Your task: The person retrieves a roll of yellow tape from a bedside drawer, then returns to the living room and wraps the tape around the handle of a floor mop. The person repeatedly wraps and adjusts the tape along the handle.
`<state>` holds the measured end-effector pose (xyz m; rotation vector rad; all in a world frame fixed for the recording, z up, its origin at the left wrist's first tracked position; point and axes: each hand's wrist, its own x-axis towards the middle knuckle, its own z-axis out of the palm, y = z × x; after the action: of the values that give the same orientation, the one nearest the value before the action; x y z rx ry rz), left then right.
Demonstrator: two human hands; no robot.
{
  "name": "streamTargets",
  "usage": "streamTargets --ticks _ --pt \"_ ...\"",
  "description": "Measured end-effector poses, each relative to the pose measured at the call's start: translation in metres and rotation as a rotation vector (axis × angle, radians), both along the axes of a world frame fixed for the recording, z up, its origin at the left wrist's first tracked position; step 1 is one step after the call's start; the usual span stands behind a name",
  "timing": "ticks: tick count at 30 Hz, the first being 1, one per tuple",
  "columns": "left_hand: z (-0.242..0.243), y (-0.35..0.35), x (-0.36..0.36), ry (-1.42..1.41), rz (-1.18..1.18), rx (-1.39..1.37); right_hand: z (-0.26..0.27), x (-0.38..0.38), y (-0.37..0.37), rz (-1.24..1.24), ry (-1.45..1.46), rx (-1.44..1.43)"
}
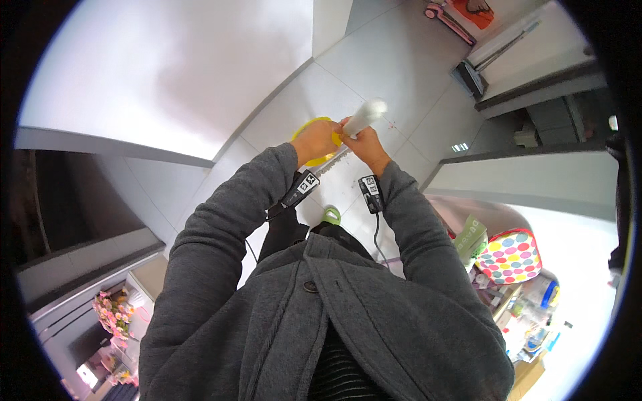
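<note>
My right hand (362, 143) is closed around the lower end of a whitish cylindrical object (366, 116), blurred at its far end. My left hand (317, 140) meets it at the fingertips, beside a yellow round-edged object (321, 161). The left hand hides much of that yellow object, so I cannot tell exactly what it is. A thin pale strip with a ragged grey edge (333, 164) runs from between the hands down towards my left wrist. Both hands are held out in front of me, above the tiled floor (346, 188).
White panels (200, 65) rise at the upper left. A long-handled dustpan (470, 79) leans at the upper right, near a pink scooter (449, 22). A polka-dot bag (511, 256) and clutter lie at the right. Artificial flowers (113, 313) stand lower left. Cables hang from both wrist devices.
</note>
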<state>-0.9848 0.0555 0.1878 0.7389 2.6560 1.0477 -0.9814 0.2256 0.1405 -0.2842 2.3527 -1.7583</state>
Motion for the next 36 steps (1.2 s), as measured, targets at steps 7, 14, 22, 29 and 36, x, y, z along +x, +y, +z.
streamTargets --ticks 7,14,22,29,36 --pt "0.002 -0.012 -0.013 0.076 0.124 -0.132 0.011 0.008 -0.005 0.037 0.105 0.155" --pt "-0.011 -0.016 -0.044 0.375 -0.072 -0.079 0.019 0.015 -0.037 -0.332 0.131 0.217" --pt "-0.012 0.001 -0.069 0.433 -0.359 -0.017 0.026 0.032 -0.05 -0.534 0.222 0.437" --pt "0.003 0.023 -0.079 0.335 -0.604 -0.011 0.028 0.042 -0.056 -0.679 -0.043 0.312" --pt "0.006 0.024 -0.067 0.565 -0.871 0.085 0.042 0.07 -0.05 -0.59 -0.294 -0.052"
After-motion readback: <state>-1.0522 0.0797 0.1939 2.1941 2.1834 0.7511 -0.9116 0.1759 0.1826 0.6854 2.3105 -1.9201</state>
